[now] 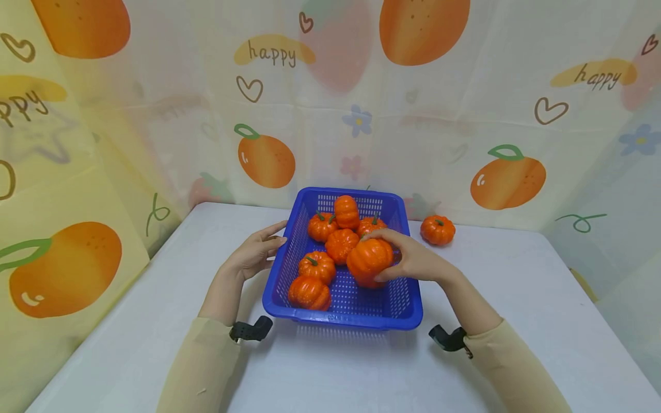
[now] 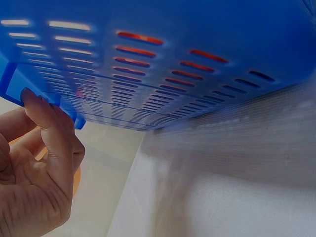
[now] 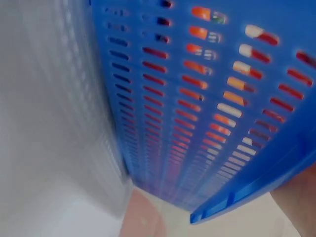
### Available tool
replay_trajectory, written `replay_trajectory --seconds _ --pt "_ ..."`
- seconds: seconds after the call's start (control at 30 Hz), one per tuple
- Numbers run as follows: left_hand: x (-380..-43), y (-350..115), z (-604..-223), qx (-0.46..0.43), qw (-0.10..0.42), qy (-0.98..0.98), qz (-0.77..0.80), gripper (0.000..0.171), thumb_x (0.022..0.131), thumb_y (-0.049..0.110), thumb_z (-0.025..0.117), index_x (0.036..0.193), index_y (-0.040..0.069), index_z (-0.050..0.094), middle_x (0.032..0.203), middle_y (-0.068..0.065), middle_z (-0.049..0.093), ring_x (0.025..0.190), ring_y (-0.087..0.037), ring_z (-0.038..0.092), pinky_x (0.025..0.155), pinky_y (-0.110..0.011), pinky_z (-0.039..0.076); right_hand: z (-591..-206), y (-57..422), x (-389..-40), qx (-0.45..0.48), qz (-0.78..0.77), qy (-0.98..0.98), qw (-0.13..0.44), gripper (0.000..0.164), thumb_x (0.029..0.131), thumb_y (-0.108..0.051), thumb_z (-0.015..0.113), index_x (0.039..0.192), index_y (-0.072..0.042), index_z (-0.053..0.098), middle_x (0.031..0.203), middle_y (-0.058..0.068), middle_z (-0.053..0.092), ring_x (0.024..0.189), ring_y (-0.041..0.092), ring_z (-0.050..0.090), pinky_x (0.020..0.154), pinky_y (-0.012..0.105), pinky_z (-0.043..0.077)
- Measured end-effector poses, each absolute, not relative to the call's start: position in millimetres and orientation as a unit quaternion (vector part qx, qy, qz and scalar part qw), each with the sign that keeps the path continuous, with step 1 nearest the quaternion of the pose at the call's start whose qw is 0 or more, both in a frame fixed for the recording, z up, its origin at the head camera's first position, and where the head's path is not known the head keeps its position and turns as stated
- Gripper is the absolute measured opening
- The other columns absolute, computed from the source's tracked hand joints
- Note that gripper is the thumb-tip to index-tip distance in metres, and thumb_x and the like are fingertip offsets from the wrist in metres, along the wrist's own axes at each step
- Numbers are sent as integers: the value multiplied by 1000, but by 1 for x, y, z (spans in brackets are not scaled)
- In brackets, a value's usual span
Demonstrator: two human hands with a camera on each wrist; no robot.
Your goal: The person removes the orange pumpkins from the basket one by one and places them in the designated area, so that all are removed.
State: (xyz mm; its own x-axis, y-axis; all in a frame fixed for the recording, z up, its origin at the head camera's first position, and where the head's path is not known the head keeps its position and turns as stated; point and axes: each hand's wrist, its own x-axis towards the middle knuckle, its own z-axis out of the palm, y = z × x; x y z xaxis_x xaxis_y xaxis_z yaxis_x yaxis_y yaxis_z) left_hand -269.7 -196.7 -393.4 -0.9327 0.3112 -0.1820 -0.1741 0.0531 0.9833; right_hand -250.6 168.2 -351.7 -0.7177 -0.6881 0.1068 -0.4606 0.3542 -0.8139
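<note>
A blue plastic basket [image 1: 343,320] with slotted walls holds several small orange pumpkins, among them one at the back [image 1: 346,211] and one at the front left [image 1: 310,293]. Inside its right half, my right hand [image 1: 413,258] grips a larger orange pumpkin [image 1: 369,262] between thumb and fingers. My left hand [image 1: 253,250] holds the basket's left rim; the left wrist view shows its bent fingers [image 2: 47,123] at that rim. In the right wrist view, the basket wall [image 3: 168,98] hides the pumpkin in my grip, and only a bit of the hand [image 3: 301,195] shows.
One more orange pumpkin [image 1: 438,230] sits on the white table [image 1: 341,373], beyond the basket's back right corner. Behind the table hangs a cloth [image 1: 428,115] printed with fruit, hearts and lettering. Dark wrist cameras [image 1: 251,328] are strapped to both arms.
</note>
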Motion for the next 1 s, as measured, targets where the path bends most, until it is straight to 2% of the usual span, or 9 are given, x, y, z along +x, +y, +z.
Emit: replay_trajectory --seconds 0.17,0.23,0.37,0.47,0.6,0.73,0.83,1.0 --pt "-270 -197 -393 48 178 705 685 63 103 21 51 158 18 23 116 1 60 92 -7 67 82 -28 58 -351 176 -256 -305 -519 788 126 64 81 -10 78 136 -22 47 148 9 44 132 34 49 103 49 51" --pt "-270 -197 -393 49 179 704 686 62 103 21 51 158 18 23 117 0 60 93 -7 67 83 -28 58 -351 179 -260 -284 -544 782 112 65 80 -6 78 135 -21 47 144 6 46 128 28 51 102 42 52" --pt "-269 -198 -392 51 179 702 688 63 103 21 51 159 18 22 119 -1 59 94 -7 67 83 -28 58 -350 187 -268 -247 -589 765 86 62 82 -1 74 134 -22 47 147 5 40 123 20 54 97 30 54" --pt "-269 -198 -391 50 180 701 688 63 103 21 51 159 19 22 121 -3 59 94 -7 67 83 -29 58 -349 194 -272 -221 -630 740 85 54 89 -4 69 132 -27 47 146 3 37 117 15 58 92 27 56" --pt "-268 -198 -390 50 181 703 686 62 103 21 51 158 19 23 125 -4 58 96 -8 67 83 -29 58 -347 206 -277 -206 -687 693 78 38 98 -10 58 130 -27 47 136 1 43 114 12 60 89 27 58" --pt "-268 -197 -390 49 180 704 685 62 103 21 51 158 19 23 122 -3 59 96 -9 67 83 -30 59 -345 221 -284 -182 -710 679 43 30 99 -14 57 126 -24 50 127 0 49 107 10 65 86 25 58" --pt "-269 -197 -391 49 182 704 685 62 103 21 51 158 19 23 119 -3 60 96 -9 67 83 -30 59 -344 233 -289 -146 -714 685 11 32 97 -13 61 125 -24 50 123 -1 47 104 10 63 82 22 59" --pt "-269 -197 -391 50 182 705 684 62 103 21 50 158 19 23 116 -2 59 95 -9 66 83 -30 59 -342 254 -300 -74 -730 679 -31 50 91 -11 69 131 -21 40 122 -6 42 107 10 55 79 16 57"
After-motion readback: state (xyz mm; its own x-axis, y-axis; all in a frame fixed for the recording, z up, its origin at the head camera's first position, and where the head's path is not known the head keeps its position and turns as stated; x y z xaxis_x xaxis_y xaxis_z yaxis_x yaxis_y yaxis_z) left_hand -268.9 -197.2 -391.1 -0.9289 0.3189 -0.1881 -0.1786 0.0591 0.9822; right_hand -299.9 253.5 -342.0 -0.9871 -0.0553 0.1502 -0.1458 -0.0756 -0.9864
